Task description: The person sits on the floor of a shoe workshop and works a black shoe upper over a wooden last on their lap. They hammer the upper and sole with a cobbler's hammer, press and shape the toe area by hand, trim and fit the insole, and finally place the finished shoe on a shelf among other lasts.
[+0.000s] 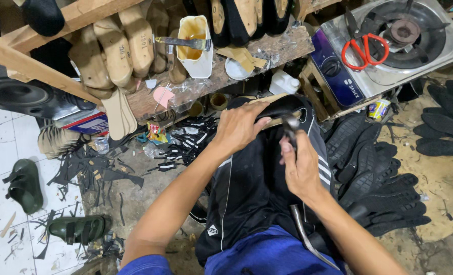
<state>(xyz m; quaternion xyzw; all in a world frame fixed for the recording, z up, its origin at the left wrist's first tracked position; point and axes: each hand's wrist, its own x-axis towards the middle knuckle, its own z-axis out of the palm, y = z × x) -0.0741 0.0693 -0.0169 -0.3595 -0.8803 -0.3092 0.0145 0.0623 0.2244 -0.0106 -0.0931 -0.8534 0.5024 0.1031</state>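
Looking down: dirt floor (135, 198) littered with black offcuts, white tiles at left, scarred wooden bench (267, 53) ahead. White glue jug (195, 46) on bench; small white bottle (283, 82) beneath; striped can (378, 108) by gas stove (399, 40). Left hand (239, 127) clamped over black shoe upper on a last (282, 107), on the lap. Right hand (300, 168) fisted around lasting pincers (291, 127), biting the upper's edge.

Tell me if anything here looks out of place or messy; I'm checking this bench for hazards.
Yes. Red-handled scissors lie on the gas stove beside its burner, an odd spot for a tool. Black offcuts are strewn over the floor. The left hand steadies a black shoe; the right hand grips a metal tool against it.
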